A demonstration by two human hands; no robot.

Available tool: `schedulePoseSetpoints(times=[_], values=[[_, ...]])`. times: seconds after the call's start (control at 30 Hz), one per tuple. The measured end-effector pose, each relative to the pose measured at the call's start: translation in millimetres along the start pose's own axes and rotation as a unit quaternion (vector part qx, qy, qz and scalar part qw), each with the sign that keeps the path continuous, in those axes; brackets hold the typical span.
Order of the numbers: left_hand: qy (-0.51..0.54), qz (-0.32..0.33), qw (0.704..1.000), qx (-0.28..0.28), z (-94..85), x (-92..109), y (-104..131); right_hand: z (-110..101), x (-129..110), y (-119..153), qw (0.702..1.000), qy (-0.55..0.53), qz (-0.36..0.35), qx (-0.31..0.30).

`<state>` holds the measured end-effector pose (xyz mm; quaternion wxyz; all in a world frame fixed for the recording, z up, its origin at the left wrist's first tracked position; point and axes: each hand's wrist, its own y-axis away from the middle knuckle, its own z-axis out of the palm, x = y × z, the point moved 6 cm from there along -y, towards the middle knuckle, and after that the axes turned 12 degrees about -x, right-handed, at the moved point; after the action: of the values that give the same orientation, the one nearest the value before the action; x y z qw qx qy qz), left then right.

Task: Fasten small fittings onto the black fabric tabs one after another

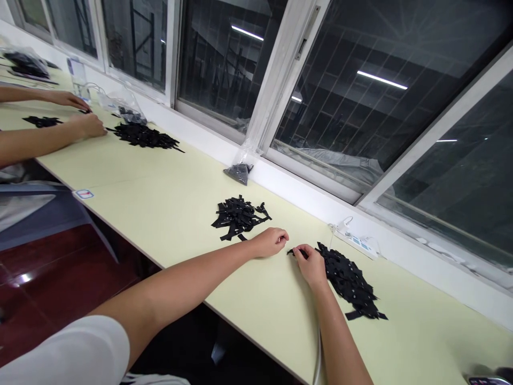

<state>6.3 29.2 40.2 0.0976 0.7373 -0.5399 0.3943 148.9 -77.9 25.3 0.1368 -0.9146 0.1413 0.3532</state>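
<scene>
My right hand point(311, 264) pinches a short black fabric strip point(292, 252) between thumb and fingertips, just left of a large pile of black strips point(350, 283) with small pale dots on them. Close by on the left, my left hand point(271, 242) is closed with its fingers curled; whatever it may hold is too small or hidden to make out. Behind my left wrist lies a smaller loose pile of similar black strips point(239, 214). The two hands are a short gap apart, low over the table.
A long pale-yellow table point(168, 198) runs beneath windows. A clear bag of dark pieces point(240, 172) leans at the sill. A power strip point(356, 241) lies behind the large pile. At left, a co-worker's hands point(90, 125) are beside another black pile point(146, 136). A phone point(487, 380) sits at lower right.
</scene>
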Motion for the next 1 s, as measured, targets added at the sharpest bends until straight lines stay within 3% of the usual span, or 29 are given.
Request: schedulePoseSetpoints(times=[0.2,0.53,0.73,0.9,1.0], values=[[0.001,-0.009,1.0,-0.014,0.1,3,1,3,1,-3,1.0,0.024,-0.001,0.0],[-0.008,0.0,0.999,-0.039,3.0,0,0,2,4,0,0.999,-0.04,0.025,-0.015],[0.034,-0.008,0.998,-0.06,4.4,-2,-1,-12,7,0,0.998,-0.043,0.001,0.038],[0.053,-0.014,0.996,-0.073,7.6,-4,-1,-31,21,2,0.99,-0.093,0.018,0.1],[0.064,-0.012,0.995,-0.078,8.1,-3,-1,-32,23,3,0.989,-0.104,0.026,0.105]])
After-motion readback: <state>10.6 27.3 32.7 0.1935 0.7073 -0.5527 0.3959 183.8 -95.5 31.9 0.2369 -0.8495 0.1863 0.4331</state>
